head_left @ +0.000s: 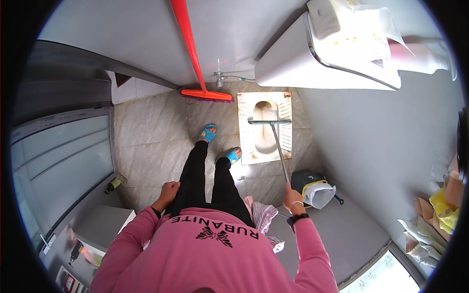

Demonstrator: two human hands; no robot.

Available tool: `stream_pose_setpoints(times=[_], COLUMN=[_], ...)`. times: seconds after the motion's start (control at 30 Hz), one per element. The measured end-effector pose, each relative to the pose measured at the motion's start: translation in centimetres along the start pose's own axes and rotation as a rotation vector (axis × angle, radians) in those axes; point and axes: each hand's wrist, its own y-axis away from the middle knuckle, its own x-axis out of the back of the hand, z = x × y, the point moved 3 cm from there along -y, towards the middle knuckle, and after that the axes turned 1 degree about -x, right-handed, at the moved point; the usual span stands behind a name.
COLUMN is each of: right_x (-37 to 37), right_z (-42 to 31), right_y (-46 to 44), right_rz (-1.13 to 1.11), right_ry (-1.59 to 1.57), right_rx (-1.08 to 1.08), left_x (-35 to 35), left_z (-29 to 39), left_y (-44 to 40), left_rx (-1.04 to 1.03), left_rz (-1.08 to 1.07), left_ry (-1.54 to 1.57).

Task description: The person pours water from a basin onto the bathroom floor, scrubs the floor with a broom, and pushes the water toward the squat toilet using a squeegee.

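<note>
My right hand (293, 199) is closed round the upper end of a grey squeegee (280, 151). The squeegee's wide blade lies across the middle of a white squat toilet (265, 141), which is set in the tiled floor and has brownish stains at its edges. My left hand (169, 190) hangs beside my left thigh with its fingers curled; whether anything is inside it is hidden. A red broom (207, 95) leans on the wall beyond the toilet, its bristles down on the floor.
A white tank (283, 58) with packets on top juts from the far wall. By my right hand stands a dark bin (308, 178) with a white bag. A grey cabinet (100, 224) is at the lower left, near a glazed door (63, 156).
</note>
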Motion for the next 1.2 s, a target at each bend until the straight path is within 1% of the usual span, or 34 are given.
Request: stream_pose_setpoints(times=[0.03, 0.13, 0.2, 0.27, 0.3, 0.37, 0.43, 0.5, 0.53, 0.6, 0.7, 0.77, 0.83, 0.87, 0.93, 0.97, 1.03, 1.1, 1.17, 1.2], right_x=[-0.3, -0.7, 0.5, 2.6, 4.5, 5.3, 6.1, 4.2, 3.0, 0.4, -5.3, -6.0, -4.5, -4.7, -4.4, -4.2, -3.0, -1.4, -1.7, -1.9], right_z=[1.1, 3.7, 4.0, 3.3, 2.3, 1.1, -1.1, -3.1, -3.9, -4.7, -2.9, -0.7, 1.6, 2.1, 2.8, 3.0, 3.9, 4.9, 6.1, 6.3], right_y=[0.5, 0.5, -2.4, -5.9, -7.2, -10.8, -12.1, -13.4, -13.1, -11.0, -7.2, -4.2, -0.7, 0.0, 1.0, 0.6, -1.8, -5.1, -10.3, -10.4], right_rz=[-0.005, 0.167, 0.273, 0.37, 0.353, 0.49, 0.414, 0.342, 0.31, 0.254, 0.191, 0.254, 0.085, 0.087, 0.375, 0.367, 0.397, 0.318, 0.081, 0.079], right_ry=[0.001, -0.136, -0.239, -0.313, -0.401, -0.535, -0.569, -0.604, -0.611, -0.583, -0.541, -0.525, -0.781, -0.776, -0.545, -0.547, -0.633, -0.783, -0.893, -0.892], right_rx=[-0.004, -0.02, -0.006, 0.036, 0.007, 0.027, -0.1, -0.167, -0.167, -0.148, -0.064, 0.073, 0.036, 0.039, 0.052, 0.051, -0.107, -0.226, -0.217, -0.217], left_x=[-0.2, -0.6, -1.0, -0.6, -0.5, -0.5, -0.6, -0.7, -0.7, -0.7, -0.9, -0.9, -0.8, -0.7, -0.8, -0.8, -0.7, -0.7, -0.9, -1.1], left_z=[-0.4, -1.8, -2.4, -0.7, 0.0, 0.2, 0.5, 0.4, 0.4, 0.7, 0.8, 2.0, 2.6, 2.5, 2.3, 2.3, 2.5, 2.8, 2.4, 2.4], left_y=[0.0, -0.8, -1.1, -0.5, -0.2, 0.0, -0.3, -0.1, -0.1, -0.1, -0.5, -0.8, -0.7, -1.0, -1.5, -1.5, -1.6, -1.6, -1.6, -1.5], left_rx=[0.003, -0.001, -0.031, -0.029, -0.023, -0.023, -0.03, 0.035, 0.036, 0.028, 0.036, -0.001, -0.025, -0.021, -0.014, -0.017, -0.022, -0.085, -0.011, -0.009], left_rz=[-0.006, 0.009, 0.023, 0.003, -0.014, -0.02, -0.026, -0.045, -0.049, -0.046, -0.046, -0.038, -0.028, -0.023, -0.019, -0.013, -0.01, -0.031, -0.038, -0.039], left_ry=[0.0, 0.001, -0.043, -0.051, -0.054, -0.078, -0.098, -0.053, -0.055, -0.114, -0.061, -0.073, -0.091, -0.086, -0.084, -0.081, -0.086, -0.144, -0.092, -0.091])
